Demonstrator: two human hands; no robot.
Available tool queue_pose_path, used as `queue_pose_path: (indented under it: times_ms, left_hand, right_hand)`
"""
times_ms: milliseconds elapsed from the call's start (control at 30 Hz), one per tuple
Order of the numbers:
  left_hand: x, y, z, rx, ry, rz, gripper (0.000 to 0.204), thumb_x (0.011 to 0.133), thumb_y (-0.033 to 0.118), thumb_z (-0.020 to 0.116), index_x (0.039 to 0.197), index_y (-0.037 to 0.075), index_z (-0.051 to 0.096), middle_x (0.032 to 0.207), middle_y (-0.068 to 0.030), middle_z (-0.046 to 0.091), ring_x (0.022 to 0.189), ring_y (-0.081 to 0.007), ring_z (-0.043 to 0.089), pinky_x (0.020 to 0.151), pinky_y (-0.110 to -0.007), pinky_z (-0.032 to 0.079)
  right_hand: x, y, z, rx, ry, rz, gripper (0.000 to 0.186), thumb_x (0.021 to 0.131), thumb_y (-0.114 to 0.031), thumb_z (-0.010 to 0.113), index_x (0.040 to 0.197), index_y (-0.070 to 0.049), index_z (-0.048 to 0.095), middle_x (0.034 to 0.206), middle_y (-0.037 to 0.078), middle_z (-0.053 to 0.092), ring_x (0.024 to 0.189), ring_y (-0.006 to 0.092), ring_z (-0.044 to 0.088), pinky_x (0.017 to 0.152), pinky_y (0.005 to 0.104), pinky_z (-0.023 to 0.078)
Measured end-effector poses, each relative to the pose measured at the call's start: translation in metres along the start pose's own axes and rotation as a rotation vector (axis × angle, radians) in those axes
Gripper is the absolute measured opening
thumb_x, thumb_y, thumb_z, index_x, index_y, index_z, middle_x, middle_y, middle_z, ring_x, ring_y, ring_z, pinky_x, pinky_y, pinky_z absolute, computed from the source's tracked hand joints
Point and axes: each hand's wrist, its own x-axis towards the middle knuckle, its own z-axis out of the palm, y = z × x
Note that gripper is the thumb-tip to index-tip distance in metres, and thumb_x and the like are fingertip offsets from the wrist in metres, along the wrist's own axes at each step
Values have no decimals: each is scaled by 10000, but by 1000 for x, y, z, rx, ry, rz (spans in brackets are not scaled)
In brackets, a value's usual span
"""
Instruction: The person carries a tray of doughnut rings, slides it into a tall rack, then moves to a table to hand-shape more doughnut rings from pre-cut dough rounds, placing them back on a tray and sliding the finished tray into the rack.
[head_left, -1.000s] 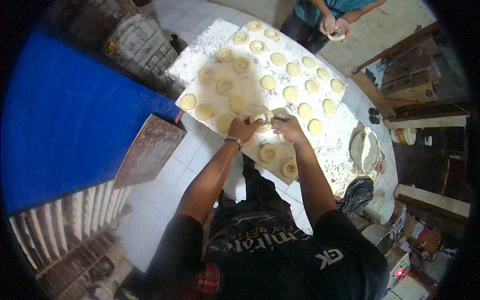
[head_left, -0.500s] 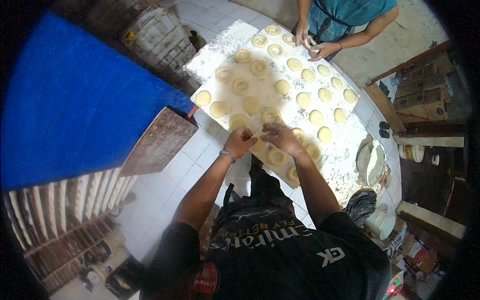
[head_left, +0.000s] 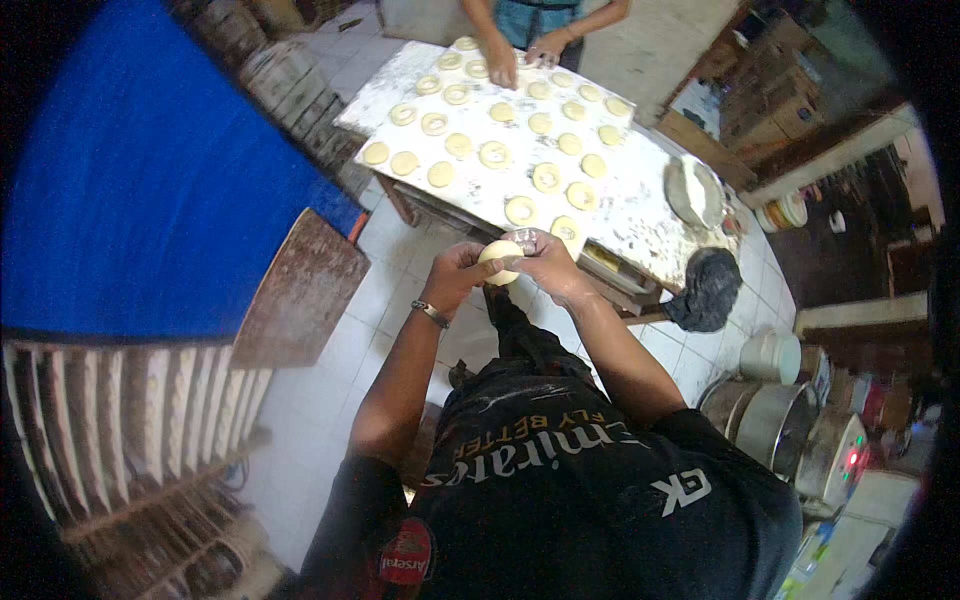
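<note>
Between my two hands is a round, pale-yellow piece of dough (head_left: 499, 262), held up off the near edge of the floured table (head_left: 640, 215). My left hand (head_left: 458, 274) pinches its left side, thumb on top. On the other side my right hand (head_left: 552, 266) is closed on it, its fingertips behind and whitish with flour. Several dough rounds (head_left: 441, 174) lie in rows on the table, and some are shaped as rings (head_left: 521, 210) with a hollow in the middle.
Across the table a co-worker's hand (head_left: 503, 68) reaches down among the dough pieces. A bowl of white flour (head_left: 694, 192) stands at the table's right end, by a black bag (head_left: 706, 290). Left are a blue surface (head_left: 130, 200), a brown board (head_left: 300, 290) and a tray rack (head_left: 130, 420).
My hands have come back from over the table's near edge, now with the dough round raised between them. The co-worker's hands, together around a piece before, are apart, one down at the table.
</note>
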Motion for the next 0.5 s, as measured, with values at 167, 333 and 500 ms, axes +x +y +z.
queue_pose_path:
  times_ms: [167,333,500]
  left_hand:
    - [-17,-3,41,104,-168,-21,217,820,191,744,952,33,674,858,-25,666,741,-97,595,652,-266,487]
    - [-18,-39,105,604,64,440,238,811,195,689,927,-11,663,841,-139,667,766,-232,644,730,-345,520]
    - [4,-83,136,757,178,452,292,871,276,561,935,4,646,890,-185,654,764,-310,629,731,-401,513]
  right_hand:
    - [-58,5,-30,74,22,-33,370,782,-11,752,1130,17,628,1020,84,685,904,143,645,834,292,527]
    - [-85,29,-79,-268,-6,42,271,801,-131,707,1013,36,674,921,56,685,804,136,621,736,302,507]
    - [-92,15,-104,-663,33,-175,273,834,-225,691,996,-6,698,905,115,699,785,189,637,737,336,504]
